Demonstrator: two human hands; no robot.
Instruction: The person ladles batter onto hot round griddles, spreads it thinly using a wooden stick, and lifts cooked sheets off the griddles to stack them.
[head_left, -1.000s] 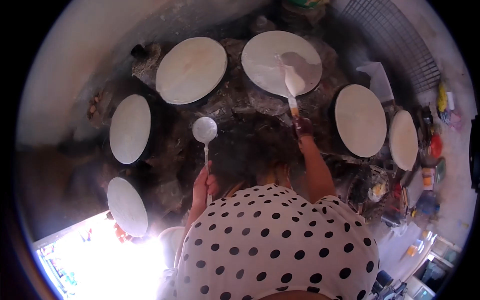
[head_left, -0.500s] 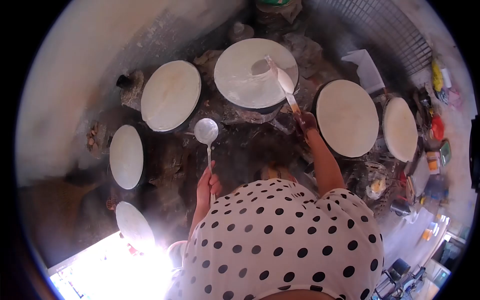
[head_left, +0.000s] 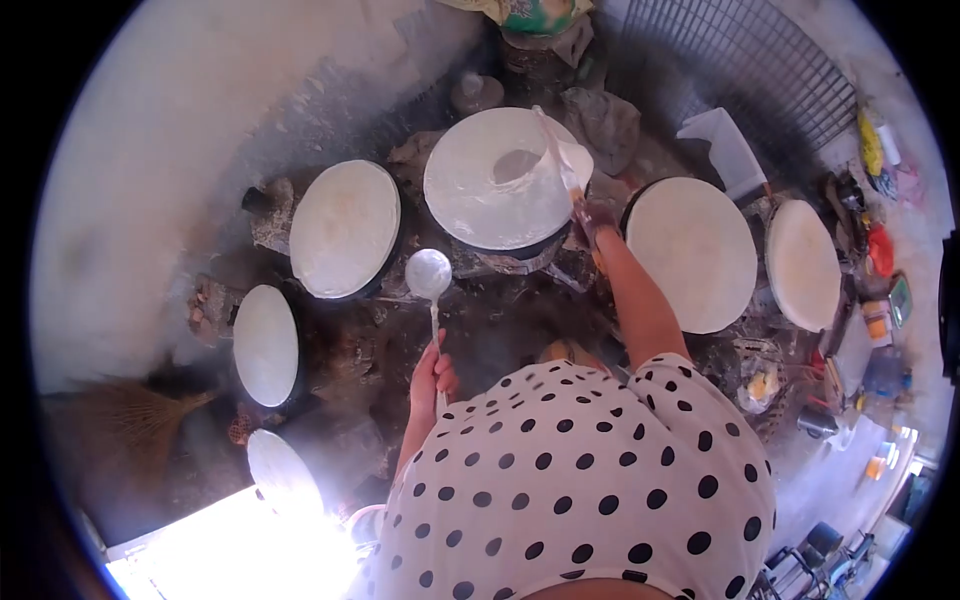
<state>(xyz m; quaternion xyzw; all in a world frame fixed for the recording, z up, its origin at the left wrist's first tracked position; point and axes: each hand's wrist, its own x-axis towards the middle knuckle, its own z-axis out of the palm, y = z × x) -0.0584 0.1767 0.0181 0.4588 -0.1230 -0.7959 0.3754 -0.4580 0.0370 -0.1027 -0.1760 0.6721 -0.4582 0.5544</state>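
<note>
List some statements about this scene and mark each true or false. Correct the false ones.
1. The left hand holds a ladle. True.
2. The right hand is bare of any tool. False: it grips a flat paddle.
3. The paddle reaches over a pale disc with a grey patch. True.
4. Only three pale discs are in view. False: six are.
5. The shirt is striped. False: it has dark dots.

- Glare is flooding the lower left, bleaching a pale disc [head_left: 283, 470].
- Shadow is dimming the central floor [head_left: 505, 320].
- Haze is softening the wall [head_left: 190, 140].
- Fisheye distortion is curving the grille [head_left: 755, 75] inside black corners.
</note>
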